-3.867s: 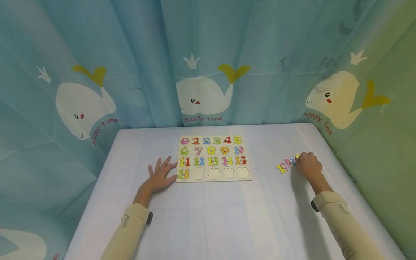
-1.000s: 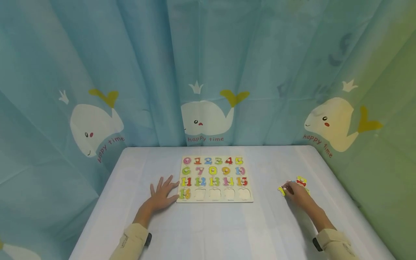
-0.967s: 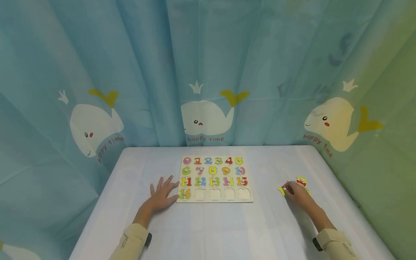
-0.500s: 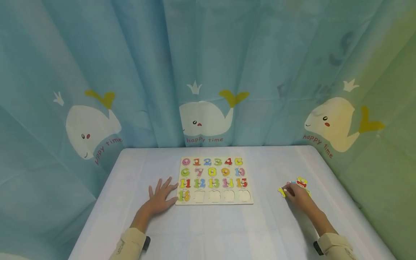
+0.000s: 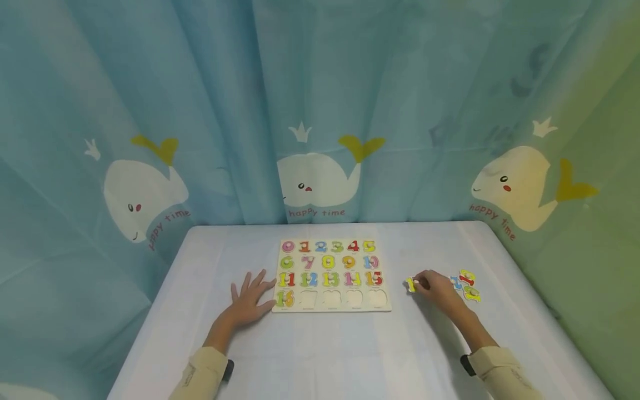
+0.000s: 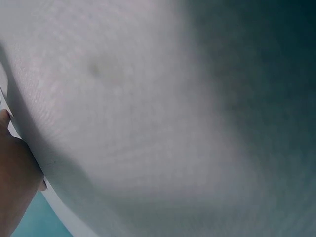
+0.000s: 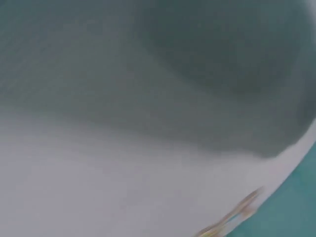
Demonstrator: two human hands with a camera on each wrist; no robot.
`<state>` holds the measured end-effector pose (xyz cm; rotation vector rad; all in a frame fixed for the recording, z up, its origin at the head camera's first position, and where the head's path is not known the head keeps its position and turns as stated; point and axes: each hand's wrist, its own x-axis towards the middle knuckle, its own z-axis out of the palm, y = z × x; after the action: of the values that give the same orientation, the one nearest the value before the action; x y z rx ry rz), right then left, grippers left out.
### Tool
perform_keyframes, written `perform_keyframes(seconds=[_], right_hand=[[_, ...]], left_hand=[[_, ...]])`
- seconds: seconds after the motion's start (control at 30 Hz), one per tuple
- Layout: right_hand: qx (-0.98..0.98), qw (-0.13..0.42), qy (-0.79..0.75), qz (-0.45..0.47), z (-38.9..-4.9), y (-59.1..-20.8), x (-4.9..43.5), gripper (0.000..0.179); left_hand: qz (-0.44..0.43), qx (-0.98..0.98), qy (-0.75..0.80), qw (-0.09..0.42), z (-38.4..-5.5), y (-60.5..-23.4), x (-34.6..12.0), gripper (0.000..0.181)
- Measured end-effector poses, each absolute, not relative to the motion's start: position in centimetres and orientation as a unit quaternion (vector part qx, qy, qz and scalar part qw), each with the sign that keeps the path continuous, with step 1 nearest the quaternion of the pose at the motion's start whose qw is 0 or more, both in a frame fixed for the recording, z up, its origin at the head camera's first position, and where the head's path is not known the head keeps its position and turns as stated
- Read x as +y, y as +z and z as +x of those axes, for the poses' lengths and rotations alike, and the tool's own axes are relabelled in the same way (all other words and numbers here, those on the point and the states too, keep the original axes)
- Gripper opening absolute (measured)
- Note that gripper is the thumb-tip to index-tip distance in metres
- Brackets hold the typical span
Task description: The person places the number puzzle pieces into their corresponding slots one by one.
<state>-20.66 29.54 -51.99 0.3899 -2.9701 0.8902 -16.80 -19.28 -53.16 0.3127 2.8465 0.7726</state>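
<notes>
A wooden number puzzle board (image 5: 320, 308) lies on the table, with several coloured number pieces set in its upper rows. The bottom row holds the 16 piece (image 5: 285, 299) and several bare recesses (image 5: 331, 300). My left hand (image 5: 246, 300) rests with fingers spread, thumb and index tip at the board's left edge; part of the hand (image 6: 17, 177) shows in the left wrist view. To the right of the board, my right hand (image 5: 435, 288) pinches a number puzzle piece (image 5: 411, 284), of which a yellow 1 shows; the fingers hide the rest.
Three loose number pieces lie right of my right hand: a partly covered blue one (image 5: 455, 283), a red and yellow one (image 5: 467, 276) and a green and yellow one (image 5: 471, 293). A whale-print curtain (image 5: 320, 100) surrounds the white table (image 5: 340, 355).
My right hand has moved left toward the board, carrying the number puzzle piece away from the loose ones, which show more fully now. My left hand stays at the board's edge.
</notes>
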Motion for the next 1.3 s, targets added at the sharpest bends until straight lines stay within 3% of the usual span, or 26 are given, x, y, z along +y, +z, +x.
perform_keyframes(seconds=[0.37, 0.67, 1.3], right_hand=[[-0.931, -0.060, 0.302, 0.194, -23.0, -49.0, 19.0, 0.013], [-0.918, -0.090, 0.273, 0.273, -22.4, -49.1, 11.0, 0.007], [-0.909, -0.105, 0.272, 0.299, -21.0, -51.6, 6.3, 0.006]], left_hand=[[0.103, 0.956, 0.259, 0.090, -17.6, -52.4, -19.3, 0.056], [0.112, 0.953, 0.268, 0.084, -18.2, -52.3, -19.3, 0.057], [0.112, 0.953, 0.268, 0.089, -17.2, -52.7, -19.1, 0.056]])
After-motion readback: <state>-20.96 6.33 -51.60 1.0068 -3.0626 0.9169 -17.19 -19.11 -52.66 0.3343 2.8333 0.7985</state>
